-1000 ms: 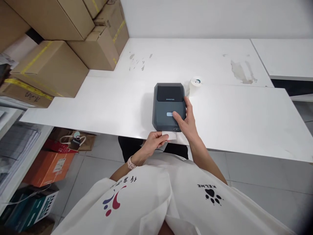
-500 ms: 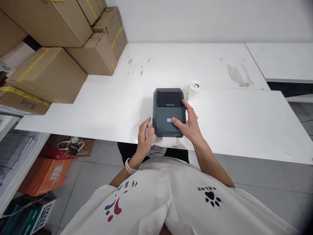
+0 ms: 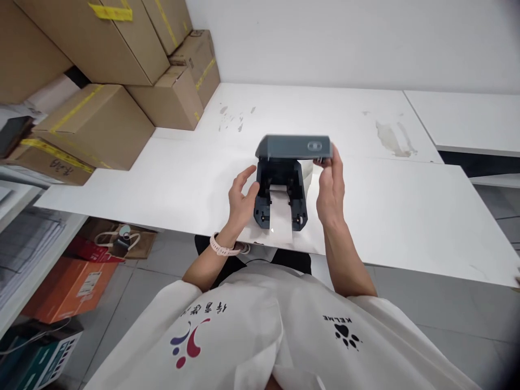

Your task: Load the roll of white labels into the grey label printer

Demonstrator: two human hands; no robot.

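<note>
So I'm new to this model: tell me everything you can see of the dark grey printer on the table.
The printer is a dark grey, matte plastic box near the front edge of the white table. Its hinged lid stands raised, showing black guides and a white paper strip running out the front. The right hand pinches the lid's right end; the left hand rests open against the base's left side.

The flat lid [image 3: 294, 147] of the dark grey plastic label printer [image 3: 260, 212] was shut; you have swung it up, and your right hand [image 3: 331, 189] now pinches its 3 o'clock end. Your left hand [image 3: 240, 200] has left the white paper strip [image 3: 281, 214] for the body's 9 o'clock side. The strip now shows inside the opened bay.
</note>
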